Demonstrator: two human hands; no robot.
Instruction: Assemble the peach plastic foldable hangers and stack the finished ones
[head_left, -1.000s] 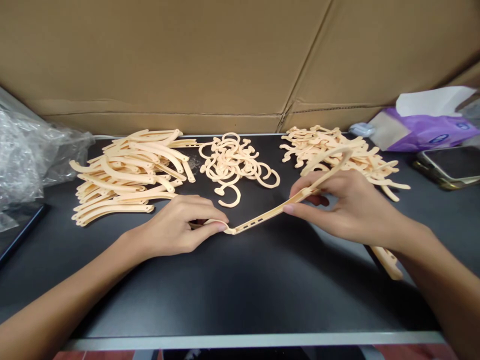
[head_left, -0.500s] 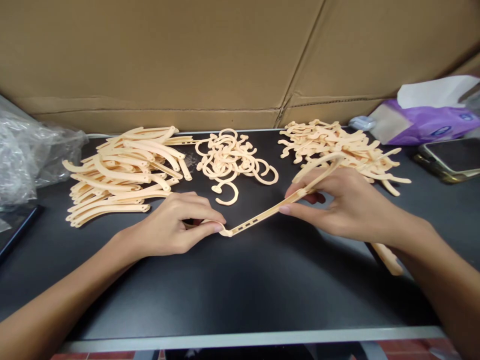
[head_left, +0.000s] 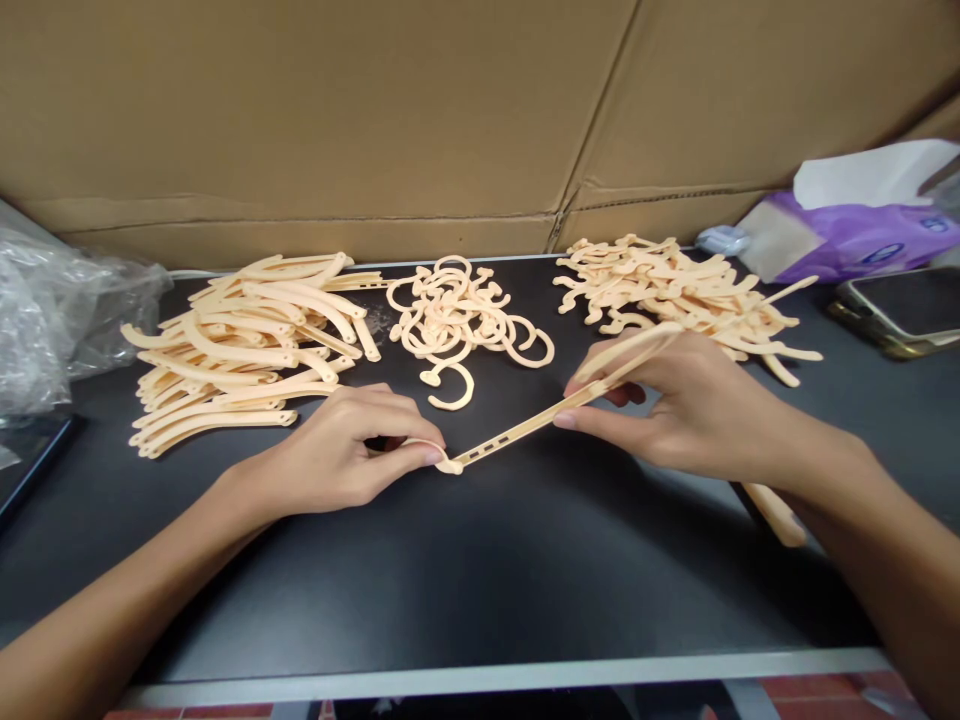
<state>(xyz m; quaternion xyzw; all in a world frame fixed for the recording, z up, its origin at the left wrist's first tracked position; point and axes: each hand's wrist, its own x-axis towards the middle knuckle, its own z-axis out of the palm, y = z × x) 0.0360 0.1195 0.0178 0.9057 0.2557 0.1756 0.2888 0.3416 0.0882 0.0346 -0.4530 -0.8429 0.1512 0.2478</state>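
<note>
- Grips bar (head_left: 517, 432) with right hand (head_left: 675, 410), fingers clenched on its upper part.
- Pinches bar's low end with left hand (head_left: 337, 455) fingers, there touching table (head_left: 480, 580), near the middle.
- Behind hands, three heaps: arms (head_left: 240, 350), hooks (head_left: 457, 315), small parts (head_left: 675, 285).

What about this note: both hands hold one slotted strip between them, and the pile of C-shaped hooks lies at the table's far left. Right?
Not quite. The head view shows the pile of C-shaped hooks in the middle at the back, not far left. The left hand and right hand do hold one slotted strip between them.
</note>
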